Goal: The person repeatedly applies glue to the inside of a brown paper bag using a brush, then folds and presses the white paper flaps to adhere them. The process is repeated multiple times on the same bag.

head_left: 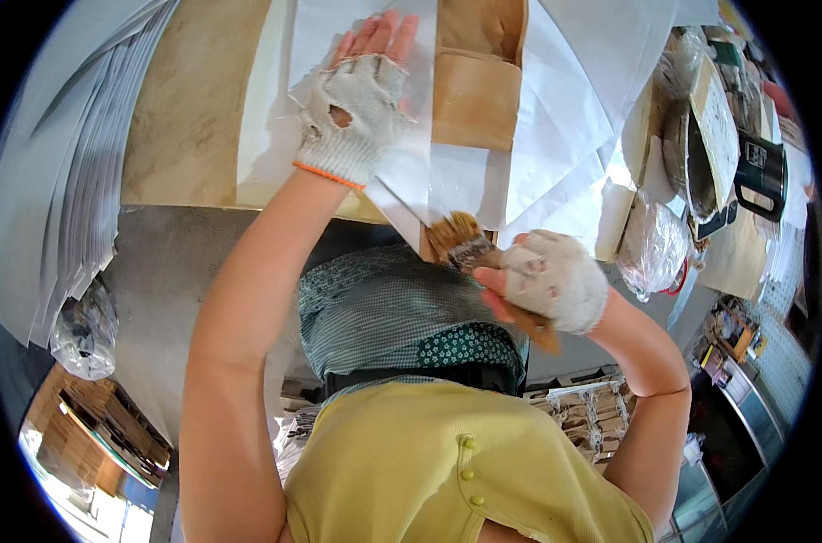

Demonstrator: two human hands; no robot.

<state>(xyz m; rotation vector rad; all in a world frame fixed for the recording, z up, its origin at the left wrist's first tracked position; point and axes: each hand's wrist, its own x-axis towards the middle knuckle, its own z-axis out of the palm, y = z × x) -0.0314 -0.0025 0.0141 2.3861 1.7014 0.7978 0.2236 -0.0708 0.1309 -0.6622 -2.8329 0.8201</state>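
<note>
Stretching up from the lower edge, the left arm is nearly straight. The left hand (pixel 361 109), in an off-white knitted glove with cut fingertips and an orange cuff edge, lies palm down on a long white paper sheet (pixel 316 50). Its fingers (pixel 376 34) are extended away from the body, quite close together, and they do not grip anything.

The right arm is strongly bent at the elbow, and its forearm goes up and toward the left. The right hand (pixel 555 281), in a similar off-white glove, has its fingers (pixel 491 280) closed around a flat brush with brown bristles (pixel 463 242). This brush is at the near edge of the tan table (pixel 192 118), its bristles directed up and to the left, while the handle end comes out below the hand. I cannot tell if the bristles touch the paper.

Between the left hand and the fanned white sheets (pixel 560 118) lies a brown paper piece with a folded part (pixel 472 104), just beyond the brush, apart from both hands.
</note>
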